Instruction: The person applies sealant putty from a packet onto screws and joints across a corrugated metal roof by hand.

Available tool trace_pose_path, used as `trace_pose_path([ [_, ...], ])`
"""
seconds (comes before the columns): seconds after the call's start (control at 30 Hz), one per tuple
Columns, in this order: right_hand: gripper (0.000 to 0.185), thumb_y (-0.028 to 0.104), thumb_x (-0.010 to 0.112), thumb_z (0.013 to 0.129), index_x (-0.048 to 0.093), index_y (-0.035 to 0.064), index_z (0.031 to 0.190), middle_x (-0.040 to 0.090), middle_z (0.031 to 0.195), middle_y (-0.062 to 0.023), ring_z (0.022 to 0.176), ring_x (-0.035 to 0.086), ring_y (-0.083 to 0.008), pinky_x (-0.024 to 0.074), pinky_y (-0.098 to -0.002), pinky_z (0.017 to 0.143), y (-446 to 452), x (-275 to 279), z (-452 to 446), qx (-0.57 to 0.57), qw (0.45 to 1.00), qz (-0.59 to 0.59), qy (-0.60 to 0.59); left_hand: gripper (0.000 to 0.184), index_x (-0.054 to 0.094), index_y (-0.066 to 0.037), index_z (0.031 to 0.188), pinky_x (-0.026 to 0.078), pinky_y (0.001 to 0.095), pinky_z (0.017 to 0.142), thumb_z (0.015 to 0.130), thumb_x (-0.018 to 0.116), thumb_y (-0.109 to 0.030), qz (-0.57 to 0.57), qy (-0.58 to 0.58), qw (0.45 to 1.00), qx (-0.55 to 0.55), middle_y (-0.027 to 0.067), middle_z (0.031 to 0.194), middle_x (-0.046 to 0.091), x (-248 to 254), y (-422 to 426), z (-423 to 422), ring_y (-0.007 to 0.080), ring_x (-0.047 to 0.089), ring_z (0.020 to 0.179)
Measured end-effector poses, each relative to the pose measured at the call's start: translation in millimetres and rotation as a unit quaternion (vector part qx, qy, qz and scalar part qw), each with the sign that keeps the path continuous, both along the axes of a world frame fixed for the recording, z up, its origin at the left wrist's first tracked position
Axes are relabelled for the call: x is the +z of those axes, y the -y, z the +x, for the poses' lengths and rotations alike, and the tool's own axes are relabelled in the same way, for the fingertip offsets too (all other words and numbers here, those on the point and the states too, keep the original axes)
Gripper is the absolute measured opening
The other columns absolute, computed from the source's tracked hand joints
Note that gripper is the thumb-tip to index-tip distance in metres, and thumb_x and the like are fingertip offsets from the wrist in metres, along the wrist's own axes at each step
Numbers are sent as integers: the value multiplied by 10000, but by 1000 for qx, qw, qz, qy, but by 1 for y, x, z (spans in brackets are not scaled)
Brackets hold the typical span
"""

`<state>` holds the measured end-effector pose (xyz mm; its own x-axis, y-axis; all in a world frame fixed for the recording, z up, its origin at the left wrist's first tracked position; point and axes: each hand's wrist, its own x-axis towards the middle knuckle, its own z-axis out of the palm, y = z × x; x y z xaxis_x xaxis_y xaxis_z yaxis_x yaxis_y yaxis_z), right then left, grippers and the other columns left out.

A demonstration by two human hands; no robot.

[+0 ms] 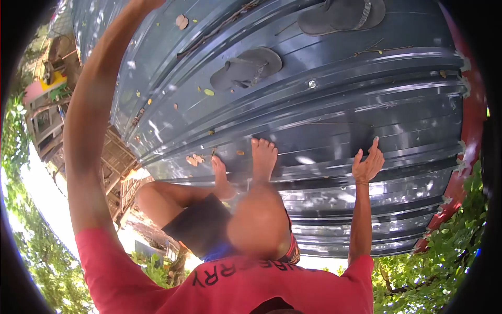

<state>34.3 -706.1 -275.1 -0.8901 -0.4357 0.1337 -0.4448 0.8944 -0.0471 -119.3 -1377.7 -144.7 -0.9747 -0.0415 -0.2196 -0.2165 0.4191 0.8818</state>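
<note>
My right hand (368,165) is held low over the dark ribbed metal roofing (324,112), its index finger stretched out and the thumb apart. Nothing shows in it, and a shadow lies on the metal beyond the fingertips. My left arm reaches far up the left side, and only the edge of my left hand (150,3) shows at the top border; its fingers are cut off. Between the arms, my bare feet (264,157) rest on the sheets. Ahead of them lies a grey flip-flop (246,68), and a second flip-flop (342,18) is farther up.
Dry leaves (195,159) and a thin branch (214,30) lie scattered on the sheets. Red edge trim (465,152) runs along the right side, with green foliage (434,251) past it. Down on the left stands a bamboo structure (116,157) below the roof edge.
</note>
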Motion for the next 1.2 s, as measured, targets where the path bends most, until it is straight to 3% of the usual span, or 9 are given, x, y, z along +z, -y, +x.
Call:
trace_pose_path([
  [0.07, 663, 285, 605, 929, 466, -16, 1503, 583, 948, -72, 872, 561, -266, 424, -411, 826, 0, -3, 4, -5, 1000, -27, -7, 379, 566, -128, 1010, 413, 289, 584, 1081, 463, -486, 58, 26, 998, -10, -8, 770, 499, -22, -21, 8, 101, 495, 690],
  [0.17, 644, 261, 605, 927, 481, -36, 1485, 589, 948, -66, 847, 557, -255, 426, -405, 820, -3, -5, 4, -7, 998, -66, -18, 394, 581, -18, 1315, 513, 332, 932, 1113, 450, -330, 58, 13, 991, -120, 81, 1106, 714, -45, -105, 59, 172, 662, 1006],
  [0.4, 765, 193, 656, 942, 310, -7, 1593, 607, 978, -58, 844, 581, -205, 456, -361, 830, 14, 4, 9, -104, 987, -125, -10, 201, 533, 21, 1151, 473, 468, 721, 1055, 496, -152, 67, 94, 977, -178, 215, 823, 641, -91, -247, 166, 372, 618, 753],
  [0.47, 919, 194, 687, 960, 102, 25, 1648, 631, 1027, -58, 909, 585, -145, 479, -306, 866, 74, 24, 19, -264, 787, -544, 125, 182, 508, 17, 1138, 453, 510, 715, 1046, 501, -139, 40, 76, 983, -162, 259, 826, 623, -97, -267, 176, 451, 605, 775],
  [0.57, 1028, 128, 715, 946, -35, 36, 1643, 654, 1077, -87, 932, 619, -125, 516, -282, 862, 169, 57, 40, -222, 677, -667, 217, 179, 484, 11, 1147, 433, 562, 732, 1029, 519, -120, -19, 77, 986, -145, 307, 874, 624, -95, -288, 183, 523, 605, 870],
  [0.67, 1063, -4, 707, 911, -58, 59, 1645, 665, 1077, -113, 921, 662, -136, 546, -286, 839, 223, 59, 39, -246, 583, -740, 230, 178, 491, 6, 1144, 443, 551, 726, 1031, 506, -130, -41, -6, 992, -121, 294, 876, 631, -105, -306, 193, 515, 607, 865],
  [0.87, 1010, -103, 634, 907, -17, 83, 1655, 669, 1083, -113, 915, 660, -120, 558, -265, 819, 217, 46, 37, -244, 567, -746, 249, 254, 539, -5, 1147, 486, 459, 724, 1072, 444, -227, 57, 4, 995, -80, 226, 858, 670, -80, -316, 199, 413, 660, 803],
  [0.97, 970, -117, 619, 909, 34, 78, 1658, 670, 1079, -106, 908, 657, -114, 559, -258, 804, 212, 41, 39, -196, 566, -762, 246, 312, 568, 4, 1148, 477, 350, 650, 1110, 443, -280, 103, 110, 986, -66, 88, 787, 649, -75, -309, 195, 158, 581, 695],
  [1.2, 945, -104, 638, 914, 83, 80, 1657, 673, 1049, -93, 917, 656, -117, 558, -261, 814, 202, 40, 42, -190, 587, -732, 289, 239, 522, 14, 1059, 461, 429, 670, 1085, 462, -216, 58, 57, 993, -80, 206, 742, 590, -82, -305, 203, 324, 586, 661],
])
